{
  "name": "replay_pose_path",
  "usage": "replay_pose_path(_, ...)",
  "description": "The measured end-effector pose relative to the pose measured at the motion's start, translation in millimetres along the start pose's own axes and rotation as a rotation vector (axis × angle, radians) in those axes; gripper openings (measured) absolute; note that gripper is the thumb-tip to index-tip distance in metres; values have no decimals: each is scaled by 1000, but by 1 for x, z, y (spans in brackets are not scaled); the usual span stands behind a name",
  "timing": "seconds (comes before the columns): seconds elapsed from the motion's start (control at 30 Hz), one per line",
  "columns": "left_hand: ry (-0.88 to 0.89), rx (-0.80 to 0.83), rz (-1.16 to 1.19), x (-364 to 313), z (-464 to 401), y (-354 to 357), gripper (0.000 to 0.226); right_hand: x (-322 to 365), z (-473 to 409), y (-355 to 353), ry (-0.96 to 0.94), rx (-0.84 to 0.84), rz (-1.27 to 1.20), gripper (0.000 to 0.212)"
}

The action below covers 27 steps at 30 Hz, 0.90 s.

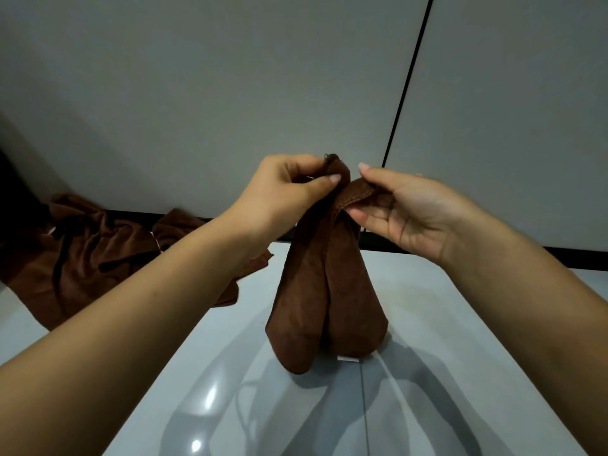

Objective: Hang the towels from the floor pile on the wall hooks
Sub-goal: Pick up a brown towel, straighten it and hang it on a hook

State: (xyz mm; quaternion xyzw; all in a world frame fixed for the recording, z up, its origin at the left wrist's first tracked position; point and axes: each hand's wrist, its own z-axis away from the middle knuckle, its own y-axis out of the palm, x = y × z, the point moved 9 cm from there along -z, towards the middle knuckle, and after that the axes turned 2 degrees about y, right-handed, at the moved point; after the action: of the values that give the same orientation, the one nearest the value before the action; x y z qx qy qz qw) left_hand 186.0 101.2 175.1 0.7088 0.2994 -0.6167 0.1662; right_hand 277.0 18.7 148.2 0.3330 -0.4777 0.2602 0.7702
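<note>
- Head view shows both hands raised in front of a grey wall (197, 93).
- Left hand (279, 192) pinches the top of a brown towel (322, 291) between thumb and curled fingers.
- Right hand (404, 212) holds a hemmed edge of the same towel, thumb above and fingers under it, loosely bent.
- Towel hangs down in folds, its low end near the glossy floor (427, 324); whether they touch, I cannot tell.
- Pile (92, 251) of brown towels lies on the floor at the left, against the wall.
</note>
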Motion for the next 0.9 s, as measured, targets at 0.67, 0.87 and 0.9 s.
replay_pose_path(0.67,341,-54,-616,-15,2,7,21,18,9,9,-287,-52,718,31)
replay_pose_path(0.87,313,-178,-460,-35,-8,-24,31,30,28,38,-617,-16,807,7)
replay_pose_path(0.9,331,-178,-439,-41,-8,-27,30,31,31,43,-655,-4,810,11)
